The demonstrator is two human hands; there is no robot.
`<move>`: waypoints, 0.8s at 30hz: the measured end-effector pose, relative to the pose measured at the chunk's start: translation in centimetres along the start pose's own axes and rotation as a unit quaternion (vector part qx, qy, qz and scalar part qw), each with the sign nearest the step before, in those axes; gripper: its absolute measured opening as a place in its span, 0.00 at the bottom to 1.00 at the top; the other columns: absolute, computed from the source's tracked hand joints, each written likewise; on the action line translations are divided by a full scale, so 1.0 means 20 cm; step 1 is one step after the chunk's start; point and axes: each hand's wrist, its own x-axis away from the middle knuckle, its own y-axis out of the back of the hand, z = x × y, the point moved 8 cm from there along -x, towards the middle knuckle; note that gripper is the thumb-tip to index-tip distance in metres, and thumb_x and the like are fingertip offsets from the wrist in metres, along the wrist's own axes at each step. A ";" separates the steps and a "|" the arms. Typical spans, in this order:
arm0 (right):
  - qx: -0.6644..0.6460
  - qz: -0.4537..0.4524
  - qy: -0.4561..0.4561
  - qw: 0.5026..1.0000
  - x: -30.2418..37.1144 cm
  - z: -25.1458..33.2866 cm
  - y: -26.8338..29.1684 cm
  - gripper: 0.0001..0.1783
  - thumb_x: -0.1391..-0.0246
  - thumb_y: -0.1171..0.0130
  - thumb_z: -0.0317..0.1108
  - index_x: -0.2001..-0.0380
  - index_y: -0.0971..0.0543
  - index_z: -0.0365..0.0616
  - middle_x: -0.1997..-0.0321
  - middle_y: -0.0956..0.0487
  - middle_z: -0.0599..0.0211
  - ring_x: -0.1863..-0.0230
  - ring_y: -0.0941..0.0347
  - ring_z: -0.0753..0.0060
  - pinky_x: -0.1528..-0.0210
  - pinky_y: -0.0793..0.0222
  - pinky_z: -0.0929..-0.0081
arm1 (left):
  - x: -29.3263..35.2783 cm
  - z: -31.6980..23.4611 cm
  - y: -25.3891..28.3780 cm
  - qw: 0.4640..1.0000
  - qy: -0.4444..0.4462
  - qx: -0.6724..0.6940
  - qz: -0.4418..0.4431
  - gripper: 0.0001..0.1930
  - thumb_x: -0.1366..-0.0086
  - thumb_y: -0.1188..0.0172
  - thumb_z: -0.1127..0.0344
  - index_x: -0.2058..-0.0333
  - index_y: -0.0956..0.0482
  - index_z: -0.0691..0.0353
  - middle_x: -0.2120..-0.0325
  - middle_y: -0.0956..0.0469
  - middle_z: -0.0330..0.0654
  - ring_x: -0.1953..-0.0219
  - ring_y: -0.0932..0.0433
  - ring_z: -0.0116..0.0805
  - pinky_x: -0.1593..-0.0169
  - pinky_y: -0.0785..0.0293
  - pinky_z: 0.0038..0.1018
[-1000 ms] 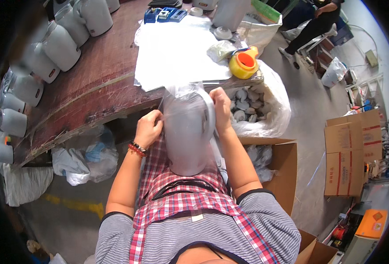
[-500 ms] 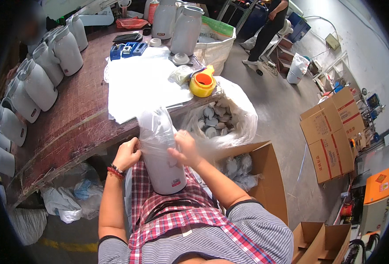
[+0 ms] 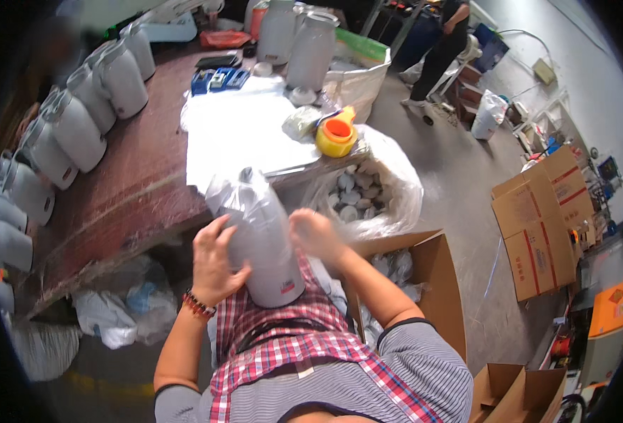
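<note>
A grey thermos jug stands tilted on my lap, against the plaid apron. A clear plastic bag covers it and bunches above its top. Curled along the jug's left side, my left hand grips it through the plastic, fingers and thumb spaced apart. My right hand is at the jug's upper right side; motion smears its fingers, and whether they touch the plastic is unclear.
Several grey jugs line the table's left side. White sheets and a yellow tape dispenser lie ahead. Right of the table are a bag of grey lids and an open carton. A person stands farther off.
My left hand has shifted from the jug's upper left edge onto its side, fingers spreading. The bag's top, stretched upward before, now bunches over the jug. My right hand has moved slightly right.
</note>
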 end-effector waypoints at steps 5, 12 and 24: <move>0.048 0.023 0.056 0.997 -0.14 0.15 0.02 0.22 0.53 0.40 0.24 0.52 0.28 0.43 0.58 0.23 0.60 0.58 0.23 0.60 0.56 0.26 0.66 | -0.01 -0.16 -0.17 0.993 -0.118 0.006 0.001 0.16 0.54 0.34 0.70 0.64 0.24 0.60 0.65 0.24 0.44 0.60 0.24 0.46 0.53 0.28 0.40; 0.321 0.213 0.272 0.882 -0.38 0.38 -0.01 0.36 0.52 0.45 0.25 0.37 0.35 0.54 0.29 0.41 0.59 0.28 0.48 0.55 0.32 0.48 0.55 | 0.35 -0.47 -0.43 0.960 -0.173 0.149 0.163 0.09 0.53 0.35 0.69 0.73 0.26 0.59 0.71 0.24 0.41 0.69 0.21 0.43 0.63 0.24 0.35; 0.350 0.270 0.322 0.837 -0.54 0.30 -0.18 0.26 0.49 0.44 0.34 0.44 0.27 0.56 0.28 0.42 0.64 0.27 0.50 0.57 0.34 0.43 0.56 | 0.28 -0.27 -0.44 0.976 -0.133 0.013 0.174 0.06 0.43 0.38 0.65 0.69 0.21 0.60 0.70 0.23 0.44 0.65 0.24 0.44 0.58 0.28 0.36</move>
